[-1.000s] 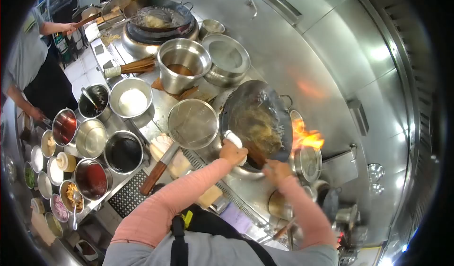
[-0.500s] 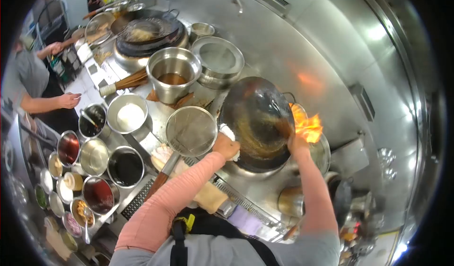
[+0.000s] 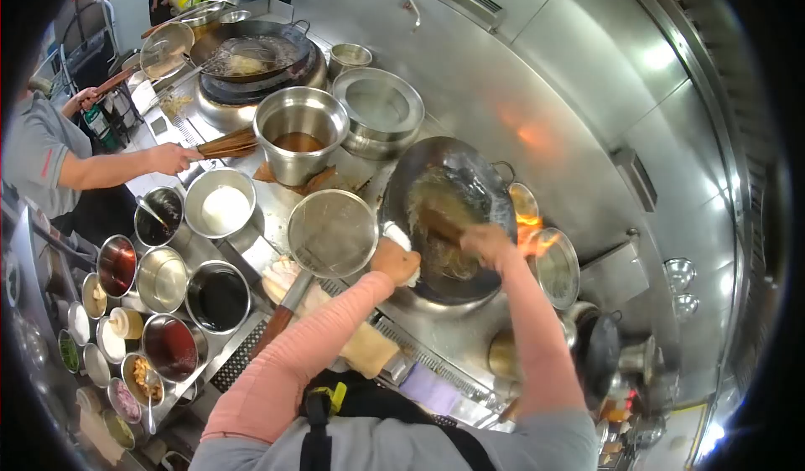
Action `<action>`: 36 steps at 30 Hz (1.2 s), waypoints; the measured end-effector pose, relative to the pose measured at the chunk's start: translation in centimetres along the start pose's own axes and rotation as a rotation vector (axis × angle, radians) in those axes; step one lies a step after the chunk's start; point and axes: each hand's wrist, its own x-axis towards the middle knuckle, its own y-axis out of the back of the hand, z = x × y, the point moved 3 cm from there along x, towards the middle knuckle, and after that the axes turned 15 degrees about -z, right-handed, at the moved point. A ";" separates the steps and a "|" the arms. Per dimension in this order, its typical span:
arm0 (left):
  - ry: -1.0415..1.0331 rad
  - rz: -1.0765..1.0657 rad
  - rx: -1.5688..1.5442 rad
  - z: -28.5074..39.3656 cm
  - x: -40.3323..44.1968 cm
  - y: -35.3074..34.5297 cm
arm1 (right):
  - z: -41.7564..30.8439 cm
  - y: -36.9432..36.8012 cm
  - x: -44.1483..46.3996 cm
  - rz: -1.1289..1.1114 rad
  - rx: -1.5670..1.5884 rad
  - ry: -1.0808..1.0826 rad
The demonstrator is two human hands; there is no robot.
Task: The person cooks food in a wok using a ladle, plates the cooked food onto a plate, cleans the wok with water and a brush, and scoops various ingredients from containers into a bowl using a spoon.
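A dark, round-bottomed wok (image 3: 457, 173) is tilted over the burner in front of me. My left hand (image 3: 394, 261) is closed around a folded white cloth (image 3: 397, 236) at the wok's left rim. Inside the wok, my right hand (image 3: 489, 246) is wrapped round a brown bamboo wok brush (image 3: 440, 225), blurred by motion, its bristle end against the wet inner wall. Orange flames (image 3: 537, 240) rise just beyond the wok's right edge. Left of the wok, a round mesh strainer (image 3: 333, 232) lies with its wooden handle toward me, under my left forearm.
A steel pot of brown liquid (image 3: 300, 142) and a lidded-looking steel pot (image 3: 377, 102) stand behind. Several sauce and seasoning bowls (image 3: 218, 297) fill the left side. A co-worker's hand (image 3: 173, 159) holds a bamboo brush (image 3: 226, 144). Another wok (image 3: 251, 56) sits at the far left.
My right hand has moved left from the wok's right rim into its middle with the brush. The wok's inside faces me more. The co-worker's hand has reached the other bamboo brush.
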 end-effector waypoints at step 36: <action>0.072 -0.234 -0.196 -0.7 0.2 -0.3 | 11.2 0.9 -0.8 0.526 -1.054 0.297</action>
